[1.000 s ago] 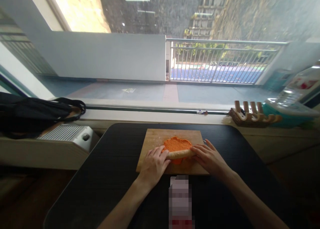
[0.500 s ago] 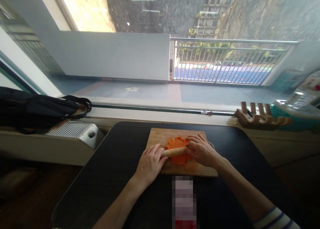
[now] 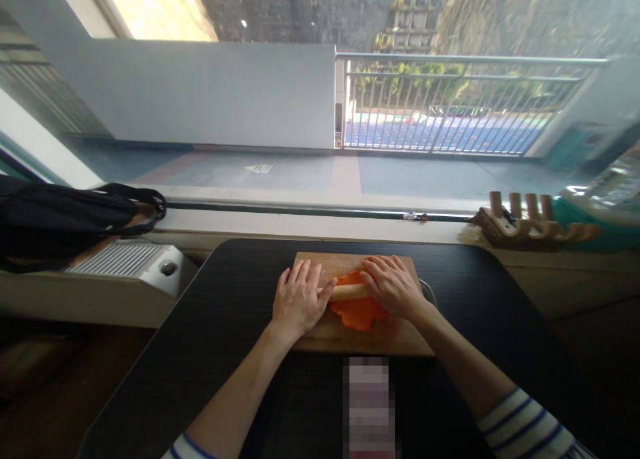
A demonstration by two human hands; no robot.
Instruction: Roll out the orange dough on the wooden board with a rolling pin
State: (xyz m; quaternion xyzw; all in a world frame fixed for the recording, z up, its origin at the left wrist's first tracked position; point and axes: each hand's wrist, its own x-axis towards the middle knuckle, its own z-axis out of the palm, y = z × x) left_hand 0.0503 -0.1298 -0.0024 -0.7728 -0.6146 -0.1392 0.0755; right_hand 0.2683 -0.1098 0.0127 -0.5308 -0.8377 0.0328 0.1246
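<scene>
A pale wooden rolling pin (image 3: 350, 291) lies across a flattened sheet of orange dough (image 3: 361, 312) with an uneven edge. The dough rests on a wooden cutting board (image 3: 370, 343). My left hand (image 3: 301, 299) lies palm down over the pin's left end, fingers stretched out and thumb along the pin. Over the right end, my right hand (image 3: 393, 284) rests with its fingers extended forward. Both hands are open on top of the pin and hide its ends. Part of the dough's right side is covered by my right hand.
The board stands on a black table (image 3: 210, 352) by a window. A metal loop (image 3: 429, 293) shows at the board's right edge. On the sill are a wooden rack (image 3: 530, 229) and a black bag (image 3: 65, 212). A blurred-out patch (image 3: 369, 405) covers the near middle.
Both hands and the rolling pin have moved forward, away from me, over the dough. My fingers have straightened from a curled hold into flatter palms. The view has tilted slightly.
</scene>
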